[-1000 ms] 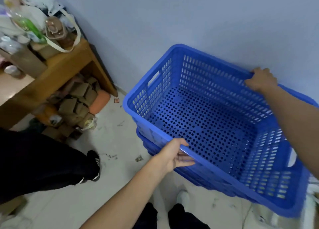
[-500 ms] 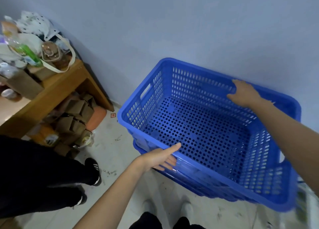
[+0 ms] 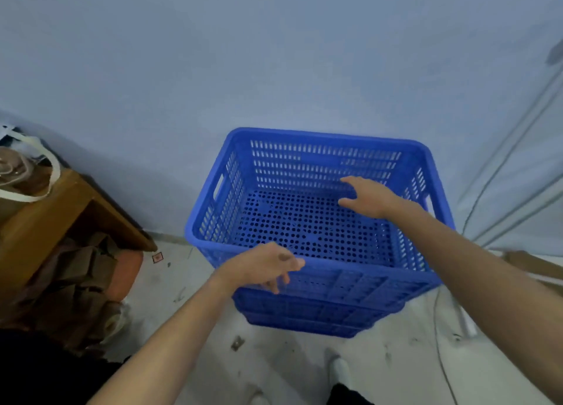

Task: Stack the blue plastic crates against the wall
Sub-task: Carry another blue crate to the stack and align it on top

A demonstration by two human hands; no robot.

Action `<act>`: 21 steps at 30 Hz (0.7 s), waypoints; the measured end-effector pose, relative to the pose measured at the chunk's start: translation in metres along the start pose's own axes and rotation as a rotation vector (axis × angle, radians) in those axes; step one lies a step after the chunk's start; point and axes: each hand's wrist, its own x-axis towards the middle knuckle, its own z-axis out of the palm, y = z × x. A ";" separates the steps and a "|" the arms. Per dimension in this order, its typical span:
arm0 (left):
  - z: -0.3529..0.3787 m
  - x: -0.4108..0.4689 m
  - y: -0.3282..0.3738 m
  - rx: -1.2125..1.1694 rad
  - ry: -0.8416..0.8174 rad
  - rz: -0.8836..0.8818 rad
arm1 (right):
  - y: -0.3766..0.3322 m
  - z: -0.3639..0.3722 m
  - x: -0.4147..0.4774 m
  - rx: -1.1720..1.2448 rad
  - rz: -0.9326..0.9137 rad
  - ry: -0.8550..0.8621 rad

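- The blue perforated plastic crate [image 3: 320, 221] sits nested on other crates, seemingly touching the pale wall [image 3: 274, 54].
- Left hand [image 3: 262, 267] grip: loosely curled, empty.
- Right hand [image 3: 368, 197] grip: spread, empty.

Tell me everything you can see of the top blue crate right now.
The top blue crate looks like moulded plastic: slotted walls, a floor full of round holes, a thick rim and a handle slot in each end wall. It is empty, upright and nested in the blue crates below, close to the wall. The left hand hangs loosely curled at the near rim; contact is unclear. The right hand is open over the inside, near the far wall, gripping nothing.
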 end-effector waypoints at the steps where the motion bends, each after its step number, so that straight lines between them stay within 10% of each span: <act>1: -0.004 -0.004 0.000 0.096 0.081 0.070 | -0.001 0.006 -0.013 0.037 0.024 -0.014; 5: -0.021 -0.002 -0.016 0.440 0.347 0.186 | 0.006 0.041 -0.072 0.098 0.131 -0.059; 21: -0.043 0.012 -0.083 0.881 0.313 -0.032 | 0.069 0.104 -0.132 -0.349 0.100 0.072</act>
